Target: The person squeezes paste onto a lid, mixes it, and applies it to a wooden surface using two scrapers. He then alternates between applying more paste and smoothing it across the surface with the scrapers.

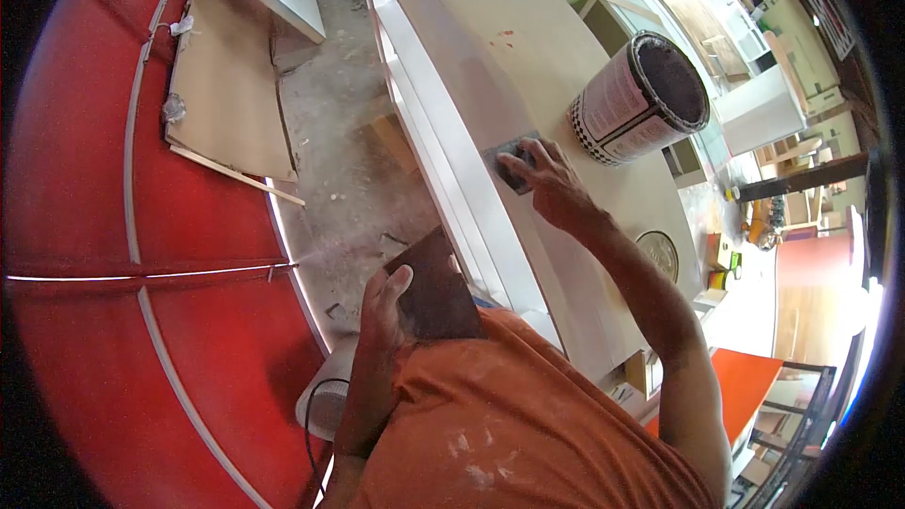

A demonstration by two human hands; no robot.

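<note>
My right hand point(547, 184) presses a small grey sanding pad point(510, 160) flat against the top of a long white cabinet point(490, 57), near its front edge. My left hand point(382, 306) hangs lower, beside my orange shirt, and grips a dark brown sheet of sandpaper point(436, 287) by its left edge. A paint can point(641, 99) with a dark, crusted rim stands open on the cabinet top, a little right of my right hand.
The can's round lid point(660, 253) lies on the cabinet top by my forearm. Cardboard sheets point(226, 85) and a wooden strip lie on the dusty concrete floor. A red wall point(104, 226) curves along the left. A white fan point(325, 405) sits near my feet.
</note>
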